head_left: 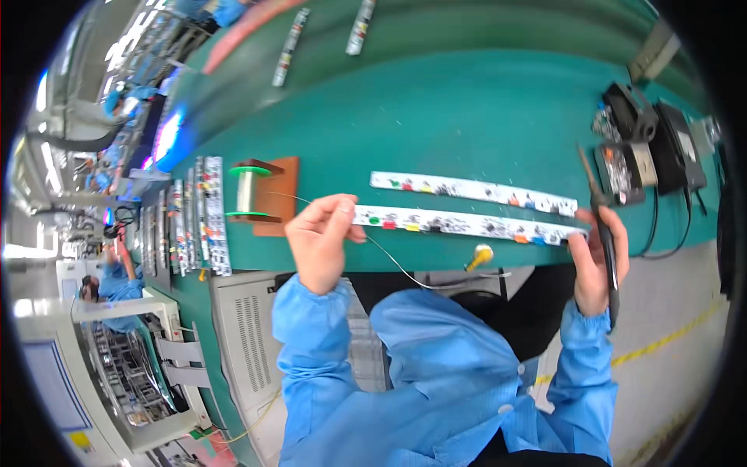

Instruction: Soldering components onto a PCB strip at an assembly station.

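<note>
A long white circuit board strip [467,224] with small coloured parts is held level above the bench's near edge. My left hand [320,241] pinches its left end, and thin solder wire [397,263] passes by these fingers and hangs in a loop below. At the strip's right end are the fingers of my right hand [593,268], which also grips a soldering iron [604,233], its tip pointing away from me. Just beyond lies a second similar strip [475,192] on the green mat. The wire leads back to a green-rimmed solder spool [246,193] on a brown stand [287,187].
Several more strips [212,218] lie side by side at the left. A black soldering station [678,148] and an iron holder [632,113] stand at the far right. A small yellow-and-white object [480,255] is at the near edge. Another person [120,292] is at far left.
</note>
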Demonstrator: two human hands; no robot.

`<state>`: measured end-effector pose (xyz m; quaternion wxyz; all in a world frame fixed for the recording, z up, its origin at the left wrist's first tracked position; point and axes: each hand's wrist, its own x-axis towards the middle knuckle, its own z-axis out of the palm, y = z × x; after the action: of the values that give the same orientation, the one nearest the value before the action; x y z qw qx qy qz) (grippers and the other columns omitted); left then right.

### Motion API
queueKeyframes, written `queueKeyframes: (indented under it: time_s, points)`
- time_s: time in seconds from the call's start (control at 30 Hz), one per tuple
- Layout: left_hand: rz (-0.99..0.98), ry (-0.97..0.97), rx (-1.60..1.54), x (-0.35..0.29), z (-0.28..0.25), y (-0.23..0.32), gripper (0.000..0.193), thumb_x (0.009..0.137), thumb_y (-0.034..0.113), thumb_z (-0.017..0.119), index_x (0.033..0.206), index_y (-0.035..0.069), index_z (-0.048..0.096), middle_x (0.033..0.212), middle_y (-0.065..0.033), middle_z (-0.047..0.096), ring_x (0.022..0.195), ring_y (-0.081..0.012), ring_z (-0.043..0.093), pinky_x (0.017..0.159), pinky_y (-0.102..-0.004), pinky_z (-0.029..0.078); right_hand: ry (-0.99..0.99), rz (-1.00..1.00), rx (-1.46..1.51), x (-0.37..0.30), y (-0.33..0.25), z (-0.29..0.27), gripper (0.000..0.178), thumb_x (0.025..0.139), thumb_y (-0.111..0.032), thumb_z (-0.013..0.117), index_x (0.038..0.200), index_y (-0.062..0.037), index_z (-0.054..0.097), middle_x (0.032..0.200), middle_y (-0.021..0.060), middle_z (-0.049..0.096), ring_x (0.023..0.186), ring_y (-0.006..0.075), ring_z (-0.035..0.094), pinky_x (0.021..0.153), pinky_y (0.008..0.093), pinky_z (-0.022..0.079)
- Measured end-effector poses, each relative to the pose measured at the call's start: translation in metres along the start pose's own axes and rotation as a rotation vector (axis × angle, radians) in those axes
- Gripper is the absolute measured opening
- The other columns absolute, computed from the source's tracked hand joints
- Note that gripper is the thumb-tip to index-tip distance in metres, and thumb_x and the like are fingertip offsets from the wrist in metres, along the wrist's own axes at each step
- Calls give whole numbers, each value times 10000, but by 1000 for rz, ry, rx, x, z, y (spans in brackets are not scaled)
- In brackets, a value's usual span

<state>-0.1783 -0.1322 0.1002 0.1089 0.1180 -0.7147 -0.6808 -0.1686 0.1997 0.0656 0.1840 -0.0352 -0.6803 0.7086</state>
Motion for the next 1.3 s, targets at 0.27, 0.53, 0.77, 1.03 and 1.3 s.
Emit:
queueKeyframes:
  time_s: [0.27,0.53,0.77,1.03,1.3]
  points:
    - [-52,-121,431,25,6,-31,119,854,78,652,894,-33,667,664,-33,634,522,-52,540,454,-194,434,8,-327,-623,10,24,8,449,753,25,663,1184,-23,544,1100,92,635,761,146,554,680,256,427]
    - [-99,-13,399,38,18,-32,144,814,49,678,902,-58,641,716,-54,644,537,-54,565,466,-189,462,-6,-415,-868,7,24,9,482,740,10,702,1195,-41,552,1091,65,630,702,117,440,652,249,406]
    - [-179,-125,462,49,19,-34,136,835,70,660,859,-61,635,676,-54,639,520,-63,566,461,-189,455,62,-345,-871,9,26,8,477,737,-3,712,1190,-52,570,1076,67,631,757,142,492,719,276,436]
    - [-229,-159,532,48,17,-23,118,832,66,660,835,-49,638,658,-53,634,516,-66,561,460,-195,442,-6,-385,-906,21,26,9,450,746,-30,716,1175,-54,580,1096,78,630,794,173,540,752,298,454]
    - [618,-574,575,-40,80,6,203,625,46,734,812,45,657,770,-78,609,658,-220,596,551,-297,479,102,-436,-752,23,25,10,431,750,-36,710,1160,-36,575,1074,107,629,914,252,567,799,338,454]
